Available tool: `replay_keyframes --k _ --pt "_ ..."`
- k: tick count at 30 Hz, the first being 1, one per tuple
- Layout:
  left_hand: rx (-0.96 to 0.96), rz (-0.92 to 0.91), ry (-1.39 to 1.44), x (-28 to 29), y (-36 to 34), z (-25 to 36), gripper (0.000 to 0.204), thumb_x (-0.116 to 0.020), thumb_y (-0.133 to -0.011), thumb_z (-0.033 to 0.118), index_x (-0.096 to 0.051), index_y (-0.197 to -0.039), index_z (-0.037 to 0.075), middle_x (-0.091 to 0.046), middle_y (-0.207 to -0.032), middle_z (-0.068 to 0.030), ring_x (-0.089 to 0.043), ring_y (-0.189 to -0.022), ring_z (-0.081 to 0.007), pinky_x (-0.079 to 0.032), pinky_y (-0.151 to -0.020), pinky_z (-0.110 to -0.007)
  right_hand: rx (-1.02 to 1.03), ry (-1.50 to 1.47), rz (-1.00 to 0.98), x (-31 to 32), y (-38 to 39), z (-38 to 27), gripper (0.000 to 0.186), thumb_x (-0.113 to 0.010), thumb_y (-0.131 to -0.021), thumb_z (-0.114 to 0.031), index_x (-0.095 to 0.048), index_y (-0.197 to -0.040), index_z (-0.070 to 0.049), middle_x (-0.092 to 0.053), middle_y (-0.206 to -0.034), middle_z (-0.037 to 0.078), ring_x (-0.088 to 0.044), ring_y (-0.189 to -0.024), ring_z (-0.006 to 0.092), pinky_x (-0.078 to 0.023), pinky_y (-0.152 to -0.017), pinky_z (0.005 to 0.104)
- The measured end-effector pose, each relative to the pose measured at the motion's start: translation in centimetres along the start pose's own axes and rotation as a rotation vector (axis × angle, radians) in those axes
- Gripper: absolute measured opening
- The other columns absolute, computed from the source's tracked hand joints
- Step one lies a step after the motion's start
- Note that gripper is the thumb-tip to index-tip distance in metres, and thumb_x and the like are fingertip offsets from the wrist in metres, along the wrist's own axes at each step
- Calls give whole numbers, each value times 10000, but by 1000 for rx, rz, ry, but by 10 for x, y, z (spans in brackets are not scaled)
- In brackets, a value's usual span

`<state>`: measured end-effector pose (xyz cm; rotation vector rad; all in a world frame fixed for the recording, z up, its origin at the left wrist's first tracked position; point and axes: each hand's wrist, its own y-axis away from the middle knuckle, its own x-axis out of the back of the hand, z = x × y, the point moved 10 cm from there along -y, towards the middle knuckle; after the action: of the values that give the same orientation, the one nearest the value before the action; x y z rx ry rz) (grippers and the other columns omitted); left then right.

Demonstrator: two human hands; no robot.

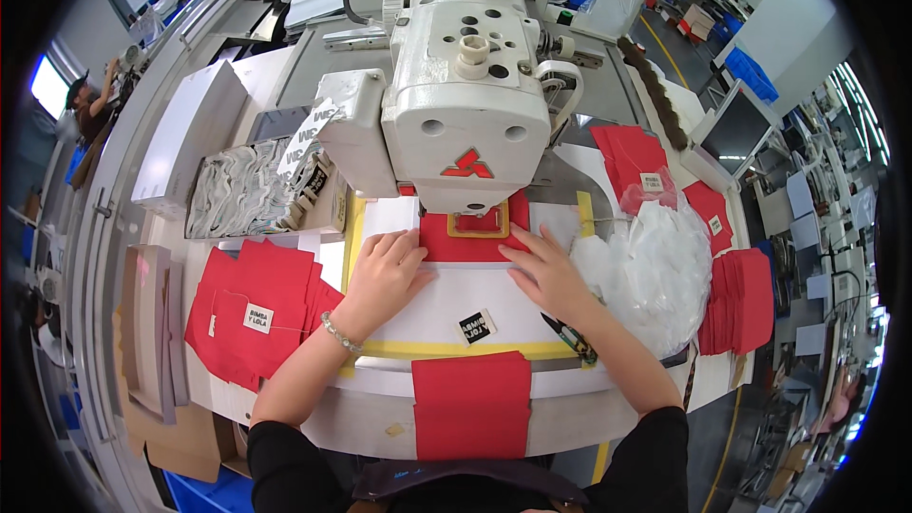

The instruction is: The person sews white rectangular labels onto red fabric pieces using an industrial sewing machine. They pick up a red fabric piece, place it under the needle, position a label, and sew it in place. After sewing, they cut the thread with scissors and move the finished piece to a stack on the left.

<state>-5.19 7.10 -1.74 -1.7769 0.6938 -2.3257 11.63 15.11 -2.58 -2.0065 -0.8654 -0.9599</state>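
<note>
"What do I have under the sewing machine (465, 138)?"

"I see a flat red piece (475, 250) lying on the white sheet (418, 309), below the machine's head. A gold frame (478, 235) sits on top of it, toward its far side."

"And the hands?"

"From my feed, the left hand (388, 271) is palm down, fingers loosely bent and gripping nothing, its fingertips at the left edge of the red piece. The right hand (546, 274) is spread wide — nothing clasped there either — with its fingertips over the right edge and its thumb lower, by the near edge."

"Anything loose close by?"

"A small black-and-white label (477, 327) lies tilted on the white sheet, nearer than both hands and apart from them. Past the yellow strip (475, 351), I get a red stack (472, 407) at the near rim of the table."

"What's on the left?"

"More red pieces (285, 285) in a fanned heap, with a pale label on top. Just beyond them I make out an open box (340, 204) packed with whitish strips (237, 188)."

"And the right?"

"A bulging clear plastic bag (655, 261) of white contents near the right hand, then a neat pile of red fabric (746, 299) — farther right, at the table's edge."
</note>
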Motion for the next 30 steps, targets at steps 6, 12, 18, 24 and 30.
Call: replay_keyframes --k 6,12,18,24,30 --pt "43 16 28 4 -1 -4 284 -762 -787 250 -668 -986 70 -612 -1155 -72 -583 -1076 -222 -433 -909 -407 -7 13 -6 0 -2 -1 328 -667 -875 -123 -642 -1191 -43 -537 -1352 187 -559 -1166 372 -353 -1123 509" --pt "38 16 16 2 1 -5 264 -772 -774 225 -689 -975 76 -634 -1165 -56 -596 -1042 -221 -432 -903 -405 -3 30 -15 0 -1 -1 337 -672 -870 -127 -642 -1196 -47 -537 -1353 183 -559 -1166 369 -357 -1119 503" --pt "27 32 -5 5 -2 -3 260 -751 -801 234 -679 -991 73 -613 -1126 -48 -579 -1061 -192 -434 -891 -413 -7 32 -21 0 -1 -1 343 -674 -869 -126 -641 -1202 -50 -527 -1365 185 -555 -1177 367 -359 -1116 505" --pt "4 25 -32 2 2 -1 225 -747 -800 220 -677 -958 77 -613 -1093 -34 -579 -1013 -179 -438 -872 -405 -5 31 -24 0 -1 -1 349 -674 -868 -132 -640 -1208 -57 -524 -1372 178 -560 -1172 363 -346 -1123 509" --pt "-11 49 -41 2 5 2 199 -743 -794 200 -665 -932 79 -622 -1081 -35 -586 -1002 -180 -442 -861 -404 -6 220 11 14 2 -6 357 -703 -840 -210 -660 -1178 -104 -561 -1360 99 -579 -1111 243 -336 -998 467"
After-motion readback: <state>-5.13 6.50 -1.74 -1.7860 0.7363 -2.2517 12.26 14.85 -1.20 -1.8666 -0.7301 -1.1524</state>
